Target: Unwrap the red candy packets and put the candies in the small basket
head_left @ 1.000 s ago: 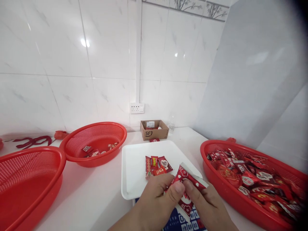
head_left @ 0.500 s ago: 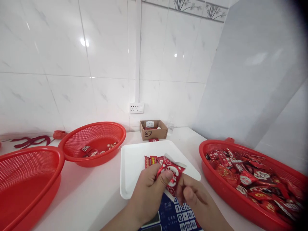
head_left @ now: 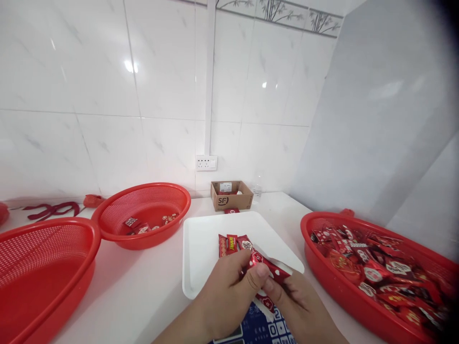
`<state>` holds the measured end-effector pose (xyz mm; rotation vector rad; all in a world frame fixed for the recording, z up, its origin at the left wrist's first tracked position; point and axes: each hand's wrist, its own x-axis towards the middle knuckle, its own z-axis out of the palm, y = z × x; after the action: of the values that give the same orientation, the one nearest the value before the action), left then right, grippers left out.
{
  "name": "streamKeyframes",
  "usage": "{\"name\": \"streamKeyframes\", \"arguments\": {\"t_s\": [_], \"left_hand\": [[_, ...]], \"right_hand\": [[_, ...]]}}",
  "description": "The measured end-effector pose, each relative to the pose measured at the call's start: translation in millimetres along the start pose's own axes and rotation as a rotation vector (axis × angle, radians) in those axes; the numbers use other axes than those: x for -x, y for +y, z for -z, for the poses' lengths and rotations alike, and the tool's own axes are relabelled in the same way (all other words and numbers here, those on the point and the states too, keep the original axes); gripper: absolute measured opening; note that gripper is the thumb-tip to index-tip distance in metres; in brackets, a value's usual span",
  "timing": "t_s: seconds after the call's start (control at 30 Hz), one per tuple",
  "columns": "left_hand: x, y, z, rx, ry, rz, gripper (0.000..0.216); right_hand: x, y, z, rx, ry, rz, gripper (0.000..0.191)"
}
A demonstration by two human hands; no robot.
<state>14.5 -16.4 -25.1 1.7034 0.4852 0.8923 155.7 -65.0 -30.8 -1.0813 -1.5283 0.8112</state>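
Observation:
My left hand [head_left: 225,298] and my right hand [head_left: 299,306] are both closed on a small red packet with white markings [head_left: 267,268], held flat over the near edge of a white tray [head_left: 201,243]. Thumbs and fingertips pinch it from both sides. Just beyond my hands, a few small red candy packets [head_left: 233,243] lie on the tray. Under my wrists a blue keypad device [head_left: 263,325] shows partly.
A red mesh basket [head_left: 362,306] full of red wrapped candies stands at the right. A second red basket [head_left: 143,215] with a few candies sits at the back left, a third [head_left: 43,267] at the near left. A small cardboard box [head_left: 231,195] stands by the tiled wall.
The red packet has been turned from upright and spread to flatter and lower over the tray edge. Both hands kept hold of it. The camera tilted up slightly.

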Motion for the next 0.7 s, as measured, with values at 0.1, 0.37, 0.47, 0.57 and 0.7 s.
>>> {"name": "streamKeyframes", "arguments": {"t_s": [0.1,0.37,0.47,0.57,0.7], "left_hand": [[-1.6,-0.9,1.5,0.132,-0.054,0.017,0.046],[-0.2,-3.1,-5.5,0.192,0.019,0.014,0.041],[2.4,1.3,-6.8,0.158,0.085,0.004,0.038],[2.6,3.3,-6.8,0.129,0.151,0.003,0.035],[-0.7,1.3,-3.8,0.088,0.139,0.004,0.034]], "right_hand": [[1.3,2.9,-1.2,-0.01,-0.006,0.011,0.035],[4.1,9.6,1.4,-0.183,-0.089,-0.007,0.04],[3.7,7.1,0.5,-0.286,-0.15,-0.024,0.048],[3.6,4.7,-1.2,-0.228,-0.15,-0.022,0.051],[3.1,2.9,-3.4,-0.042,-0.078,0.01,0.042]]}}
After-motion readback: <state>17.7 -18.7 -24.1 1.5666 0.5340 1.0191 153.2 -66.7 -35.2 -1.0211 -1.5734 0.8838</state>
